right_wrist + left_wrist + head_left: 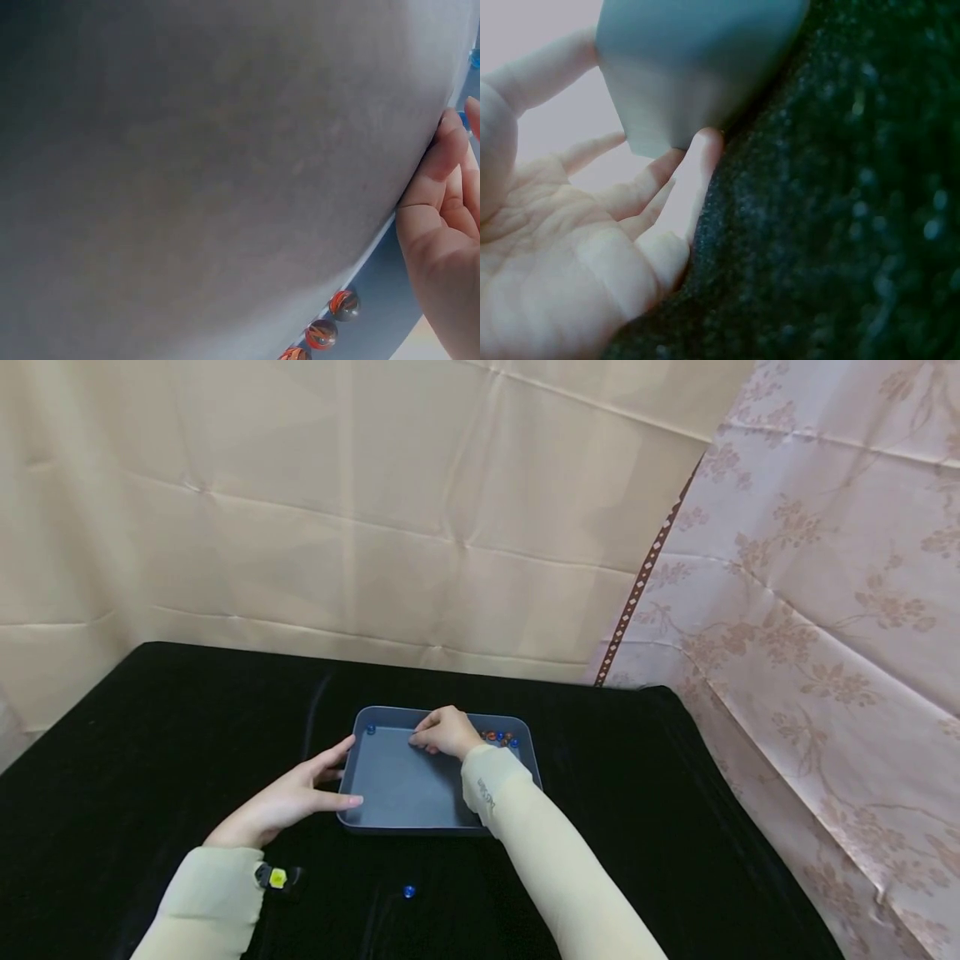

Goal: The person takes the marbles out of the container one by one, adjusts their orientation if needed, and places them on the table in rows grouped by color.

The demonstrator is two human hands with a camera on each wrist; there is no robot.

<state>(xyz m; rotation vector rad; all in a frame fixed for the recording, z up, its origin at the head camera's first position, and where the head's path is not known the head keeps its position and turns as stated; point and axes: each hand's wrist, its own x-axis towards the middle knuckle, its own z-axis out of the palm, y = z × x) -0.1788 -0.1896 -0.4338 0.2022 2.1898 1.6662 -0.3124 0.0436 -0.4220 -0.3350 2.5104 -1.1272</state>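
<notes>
A shallow blue-grey tray (397, 793) lies on the black cloth. My left hand (288, 797) holds its left side, the thumb over the rim and the other fingers against the outer wall, as the left wrist view shows around the tray's corner (697, 82). Inside the tray, near its far wall, my right hand (450, 732) pinches a blue marble (463, 118), mostly covered by the fingertips. Another blue marble (371, 728) sits in the far left corner. Several orange and blue marbles (492, 737) are lined up along the far wall, right of this hand.
A single blue marble (408, 892) lies on the black cloth (622, 860) in front of the tray. Behind the table hangs a cream curtain (300, 527); a pink floral curtain (825, 610) hangs at the right.
</notes>
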